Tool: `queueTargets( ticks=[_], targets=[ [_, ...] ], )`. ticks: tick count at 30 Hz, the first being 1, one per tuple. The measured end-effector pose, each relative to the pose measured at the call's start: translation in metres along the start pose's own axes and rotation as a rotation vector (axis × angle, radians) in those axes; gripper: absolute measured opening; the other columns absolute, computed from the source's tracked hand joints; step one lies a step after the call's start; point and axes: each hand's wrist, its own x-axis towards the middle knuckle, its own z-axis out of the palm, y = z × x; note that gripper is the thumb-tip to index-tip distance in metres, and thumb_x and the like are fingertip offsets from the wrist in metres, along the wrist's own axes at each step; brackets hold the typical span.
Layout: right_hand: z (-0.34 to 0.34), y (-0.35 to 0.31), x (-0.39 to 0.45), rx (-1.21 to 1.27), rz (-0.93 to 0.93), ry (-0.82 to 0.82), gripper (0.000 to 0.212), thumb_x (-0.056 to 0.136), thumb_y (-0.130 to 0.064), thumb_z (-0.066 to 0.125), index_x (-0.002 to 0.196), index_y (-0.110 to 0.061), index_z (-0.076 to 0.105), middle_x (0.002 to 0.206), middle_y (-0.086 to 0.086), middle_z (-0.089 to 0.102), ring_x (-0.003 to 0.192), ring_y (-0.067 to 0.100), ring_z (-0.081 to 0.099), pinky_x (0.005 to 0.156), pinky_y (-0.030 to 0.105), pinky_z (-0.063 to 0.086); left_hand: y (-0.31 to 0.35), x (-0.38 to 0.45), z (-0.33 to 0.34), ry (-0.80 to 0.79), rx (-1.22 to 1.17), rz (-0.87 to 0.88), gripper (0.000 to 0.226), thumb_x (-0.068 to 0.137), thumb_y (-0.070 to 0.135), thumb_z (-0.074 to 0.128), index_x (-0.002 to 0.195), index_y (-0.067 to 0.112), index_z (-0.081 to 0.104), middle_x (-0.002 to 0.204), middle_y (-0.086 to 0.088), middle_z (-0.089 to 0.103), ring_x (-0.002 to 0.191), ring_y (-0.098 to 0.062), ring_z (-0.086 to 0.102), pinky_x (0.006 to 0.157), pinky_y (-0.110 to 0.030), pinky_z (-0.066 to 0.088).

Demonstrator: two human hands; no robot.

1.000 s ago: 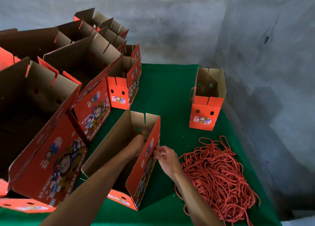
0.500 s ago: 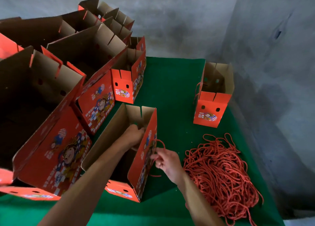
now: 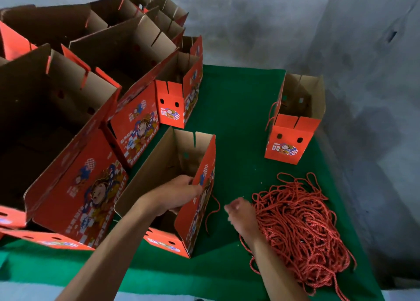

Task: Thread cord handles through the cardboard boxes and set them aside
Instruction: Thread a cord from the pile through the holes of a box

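An open orange cardboard box (image 3: 159, 169) with cartoon print stands on the green cloth in front of me. My left hand (image 3: 179, 195) reaches into it and grips the top edge of its right wall. A red cord handle (image 3: 213, 212) hangs in a loop down the outside of that wall. My right hand (image 3: 238, 212) is blurred, fingers loosely curled, holding nothing, at the left edge of the pile of red cords (image 3: 300, 228). A smaller orange box (image 3: 288, 139) with a cord on its left side stands apart at the right.
Several open orange boxes (image 3: 75, 110) crowd the left and back left. The green cloth-covered table (image 3: 236, 110) ends at grey concrete walls (image 3: 363, 96) behind and to the right. Its near edge runs along the bottom of the view.
My right hand left the box wall and moved right to the cord pile. The threaded cord now hangs free outside the box. My left hand stays at the box's right wall.
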Motion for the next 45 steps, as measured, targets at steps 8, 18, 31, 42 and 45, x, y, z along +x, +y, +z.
queueTargets(
  ticks=[8,18,31,42,45],
  targets=[
    [0.059,0.0,-0.013,-0.509,0.023,-0.287,0.029,0.093,-0.035,0.075,0.102,-0.013,0.059,0.105,0.007,0.072,0.084,0.02,0.066,0.074,0.03,0.052,-0.009,0.0,-0.004,0.026,-0.078,-0.091,0.045,0.096,0.04,0.045,0.135,0.021,0.055,0.12,-0.008,0.073,0.107,-0.03,0.07,0.103,-0.049,0.053],
    [0.061,-0.029,-0.013,0.289,0.222,-0.293,0.011,0.09,0.001,0.07,0.081,0.007,0.067,0.066,0.016,0.071,0.053,0.025,0.067,0.055,0.035,0.058,-0.031,-0.008,-0.046,0.069,-0.252,-0.083,0.048,0.076,0.043,0.057,0.113,0.016,0.074,0.099,-0.012,0.079,0.083,-0.028,0.077,0.071,-0.03,0.058],
    [0.041,-0.094,-0.052,0.639,-0.198,-0.355,0.012,0.094,-0.001,0.07,0.098,0.009,0.073,0.087,0.025,0.073,0.074,0.031,0.072,0.073,0.04,0.064,-0.037,-0.006,-0.059,0.108,-0.229,-0.04,0.06,0.068,0.049,0.06,0.118,0.018,0.072,0.106,-0.011,0.078,0.1,-0.034,0.074,0.094,-0.042,0.056],
    [0.023,-0.095,-0.039,0.263,-0.2,-0.358,0.013,0.092,-0.004,0.072,0.08,-0.002,0.075,0.073,0.014,0.073,0.069,0.026,0.074,0.07,0.036,0.062,-0.02,-0.006,-0.039,0.11,-0.177,-0.028,0.033,0.096,0.043,0.05,0.116,0.024,0.068,0.102,-0.002,0.08,0.102,-0.026,0.072,0.095,-0.039,0.054],
    [0.02,-0.092,-0.037,0.335,-0.186,-0.345,0.013,0.093,-0.003,0.071,0.082,0.003,0.075,0.075,0.016,0.072,0.068,0.027,0.072,0.069,0.038,0.062,-0.017,-0.003,-0.035,0.133,-0.179,-0.018,0.034,0.096,0.046,0.049,0.116,0.025,0.068,0.104,0.0,0.078,0.104,-0.025,0.071,0.099,-0.041,0.05]
  ],
)
